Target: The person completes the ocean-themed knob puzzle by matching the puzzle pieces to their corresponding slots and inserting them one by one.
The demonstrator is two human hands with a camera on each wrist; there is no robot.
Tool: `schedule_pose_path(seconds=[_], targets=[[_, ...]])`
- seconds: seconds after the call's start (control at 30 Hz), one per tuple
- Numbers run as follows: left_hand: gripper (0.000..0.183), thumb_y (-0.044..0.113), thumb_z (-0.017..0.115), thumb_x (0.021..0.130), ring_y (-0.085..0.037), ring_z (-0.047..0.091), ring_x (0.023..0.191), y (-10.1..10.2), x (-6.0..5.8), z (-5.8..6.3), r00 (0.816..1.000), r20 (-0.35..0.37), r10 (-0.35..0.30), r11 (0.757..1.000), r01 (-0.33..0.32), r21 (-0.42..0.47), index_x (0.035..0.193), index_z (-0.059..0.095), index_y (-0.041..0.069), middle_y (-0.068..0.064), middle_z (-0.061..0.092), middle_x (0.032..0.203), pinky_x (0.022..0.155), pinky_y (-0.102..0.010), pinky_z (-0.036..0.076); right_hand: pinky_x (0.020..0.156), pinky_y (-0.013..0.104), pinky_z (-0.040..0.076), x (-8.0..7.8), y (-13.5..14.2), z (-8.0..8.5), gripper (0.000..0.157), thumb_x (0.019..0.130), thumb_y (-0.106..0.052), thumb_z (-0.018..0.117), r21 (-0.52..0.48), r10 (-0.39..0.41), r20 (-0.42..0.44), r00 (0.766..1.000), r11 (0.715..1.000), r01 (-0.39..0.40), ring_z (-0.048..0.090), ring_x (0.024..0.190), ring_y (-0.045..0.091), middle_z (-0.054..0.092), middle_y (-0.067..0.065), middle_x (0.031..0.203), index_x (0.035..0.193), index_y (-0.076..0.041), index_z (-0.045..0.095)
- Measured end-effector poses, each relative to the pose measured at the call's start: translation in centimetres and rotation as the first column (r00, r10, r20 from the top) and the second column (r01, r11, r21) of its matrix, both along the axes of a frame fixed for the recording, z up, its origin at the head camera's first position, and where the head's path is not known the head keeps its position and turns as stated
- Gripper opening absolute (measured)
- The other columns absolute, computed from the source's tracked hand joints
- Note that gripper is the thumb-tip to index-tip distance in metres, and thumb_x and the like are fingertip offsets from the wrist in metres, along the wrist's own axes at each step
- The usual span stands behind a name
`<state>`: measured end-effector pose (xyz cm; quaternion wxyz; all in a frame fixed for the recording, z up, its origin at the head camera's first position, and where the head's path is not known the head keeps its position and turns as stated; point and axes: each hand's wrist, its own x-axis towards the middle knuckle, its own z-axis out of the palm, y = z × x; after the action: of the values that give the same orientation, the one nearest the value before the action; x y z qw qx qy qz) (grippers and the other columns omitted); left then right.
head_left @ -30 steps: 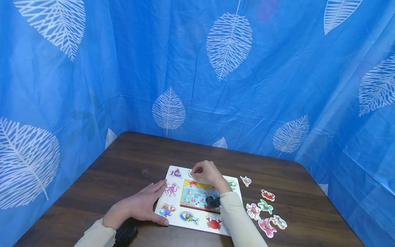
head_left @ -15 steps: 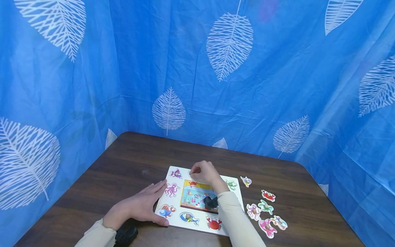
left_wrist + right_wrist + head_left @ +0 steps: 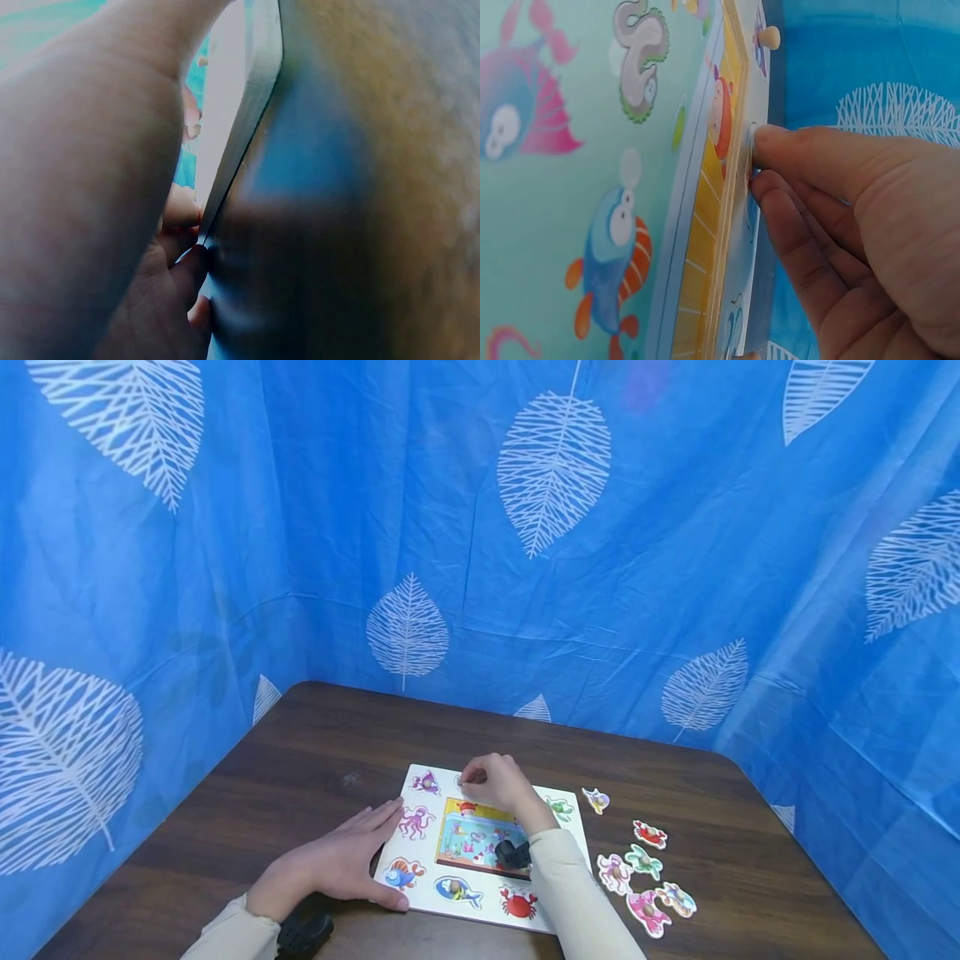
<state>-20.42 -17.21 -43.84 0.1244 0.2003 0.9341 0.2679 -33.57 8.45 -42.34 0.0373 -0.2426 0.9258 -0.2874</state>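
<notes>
A puzzle piece (image 3: 751, 142) is pinched between the right hand's (image 3: 495, 781) thumb and fingers, at the puzzle board's (image 3: 424, 897) far edge — its heading and long axis are hidden. The right forearm is extended over the board; the board's left edge is touched by the left hand (image 3: 348, 860), fingers straight, thumb apart. Beneath the board, a dark wooden table (image 3: 300, 760) is enclosed by blue leaf-printed curtain (image 3: 480, 568).
</notes>
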Motion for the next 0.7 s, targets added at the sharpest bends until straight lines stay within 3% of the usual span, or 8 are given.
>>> schedule_pose_path(seconds=[0.4,0.7], targets=[[0.125,0.071,0.080,0.074,-0.039,0.019,0.158,0.0,-0.1,-0.1,1.000,-0.012,-0.007,1.000,0.007,-0.001,0.162,0.026,0.000,-0.016,0.019,0.171,0.125,-0.062,0.022,0.091,0.039,0.058,0.7,0.9,0.1,0.014,0.095,-0.017,0.076,0.002,0.006,-0.031,0.999,1.000,-0.006,0.067,0.094,0.012,0.076,-0.003,0.107,0.108,-0.017,0.078],[0.125,0.070,0.080,0.075,-0.040,0.019,0.157,-0.1,-0.1,-0.1,1.000,-0.017,-0.021,1.000,0.022,0.012,0.162,0.025,-0.001,-0.017,0.018,0.171,0.124,-0.063,0.022,0.082,0.034,0.060,1.5,2.1,0.2,0.015,0.095,-0.015,0.076,0.008,0.013,-0.111,0.994,1.000,-0.012,0.068,0.087,0.011,0.076,-0.001,0.103,0.110,-0.014,0.078]])
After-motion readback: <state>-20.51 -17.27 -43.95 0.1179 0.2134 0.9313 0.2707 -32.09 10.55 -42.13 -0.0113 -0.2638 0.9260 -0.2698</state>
